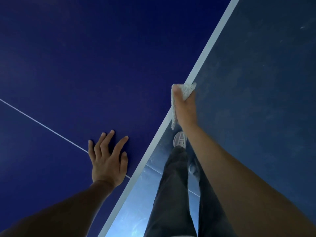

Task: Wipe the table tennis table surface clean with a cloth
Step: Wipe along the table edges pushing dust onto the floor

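Cloth [186, 88] sits bunched in the right hand [185, 108], fingers [177, 95] clamped round it at the desk's [102, 65] white edge, while the left hand [106, 161] braces flat, fingers spread.

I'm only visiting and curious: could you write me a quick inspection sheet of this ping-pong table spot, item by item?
Surface: dark blue table tennis table with a white edge stripe and a thin white centre line.
Job's things: white fluffy cloth, bunched at the edge stripe, with one end hanging down beside the table edge.
Clutter: nothing seen.
Grippers: none, only bare hands. The left hand lies flat on the table with fingers spread; the right hand grips the cloth.
Cables: nothing seen.
Surroundings: scuffed grey-blue floor beside the table; the person's dark trousers and a pale shoe.
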